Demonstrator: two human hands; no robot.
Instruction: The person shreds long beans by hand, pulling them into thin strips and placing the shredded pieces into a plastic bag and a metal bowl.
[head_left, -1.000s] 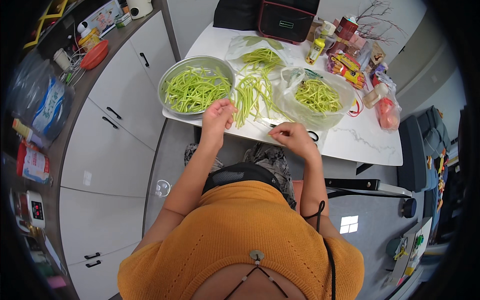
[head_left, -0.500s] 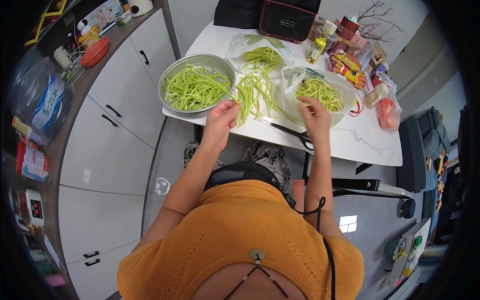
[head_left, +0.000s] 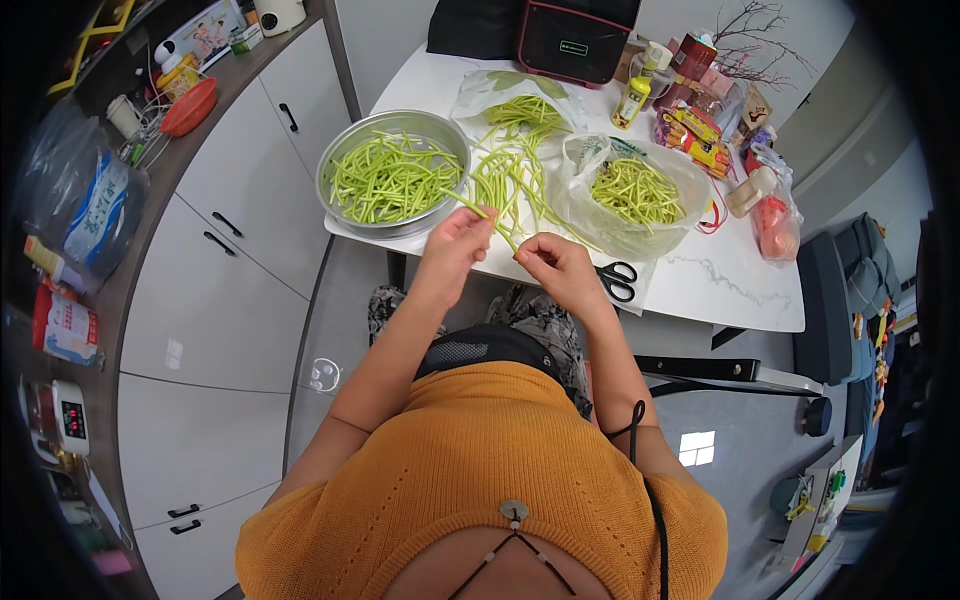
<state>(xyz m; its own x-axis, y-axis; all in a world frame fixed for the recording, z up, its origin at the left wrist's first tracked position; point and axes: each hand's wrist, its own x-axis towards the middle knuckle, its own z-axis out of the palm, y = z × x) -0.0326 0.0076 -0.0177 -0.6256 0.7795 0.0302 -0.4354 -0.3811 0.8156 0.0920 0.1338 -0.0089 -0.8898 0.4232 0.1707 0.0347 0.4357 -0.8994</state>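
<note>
- A long green bean point(head_left: 492, 218) sits just above the middle of the frame, stretched between both hands over the near edge of the desk point(head_left: 700, 285).
- The left hand point(head_left: 455, 240) is closed on the bean's upper left stretch, its fingers pinched around it.
- The right hand point(head_left: 550, 262) is closed on the bean's lower right end, fingertips curled in tight; the two hands are close together but not touching.
- Just above the hands, a loose pile of green beans point(head_left: 515, 180) lies spread on the desk.
- To the upper left of the hands, a round metal bowl point(head_left: 345, 150) holds cut green bean pieces and sits at the left edge of the desk.
- To the upper right, a clear plastic bag point(head_left: 680, 225) stands open with more bean pieces inside.
- Black-handled scissors point(head_left: 620, 280) lie on the desk just right of the right hand.
- Farther up, another plastic bag point(head_left: 480, 90) lies flat with beans on it.
- A black bag point(head_left: 575, 40) stands at the top centre.
- Bottles and colourful packets point(head_left: 700, 110) crowd the upper right of the desk.
- White cabinets point(head_left: 220, 300) fill the left of the frame.
</note>
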